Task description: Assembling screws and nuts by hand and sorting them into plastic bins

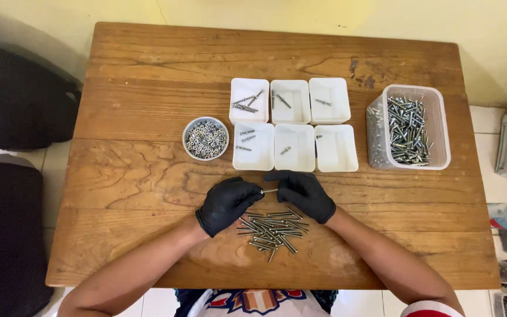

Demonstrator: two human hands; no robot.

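Both my hands wear black gloves and meet over the wooden table (pixel 148 176). My left hand (pixel 227 202) and my right hand (pixel 303 194) pinch the two ends of one small metal bolt (pixel 270 191) held level between them. Just below the hands lies a loose pile of bolts (pixel 272 229). Beyond the hands stand several small white trays (pixel 291 124) in two rows, each holding a few bolts or screws.
A round white bowl of nuts (pixel 206 138) sits left of the trays. A clear plastic tub of screws (pixel 409 126) stands to the right. Dark cushions (pixel 13 94) lie off the table's left edge, boxes and packets on the floor at right.
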